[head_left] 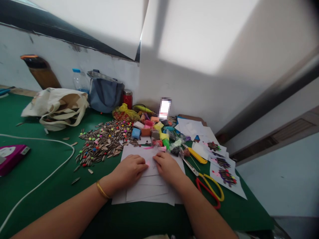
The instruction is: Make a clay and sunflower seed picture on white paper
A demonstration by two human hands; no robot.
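My left hand (131,169) and my right hand (167,166) rest close together on a stack of white paper sheets (149,191) on the green table (45,166). Both have fingers curled, pinching a small pink bit of clay (148,163) between them. A gold bangle (102,190) circles my left wrist. Just beyond the hands lie several colourful clay blocks (154,131). A pile of sunflower seeds mixed with small coloured beads (104,141) spreads to the left of the paper.
Red and yellow scissors (208,187) and a yellow cutter (196,155) lie right of the paper, beside sheets with seed pictures (225,174). A cream tote bag (58,104), blue bag (104,93), bottle (79,79), white cable (50,172) and purple box (11,156) sit left.
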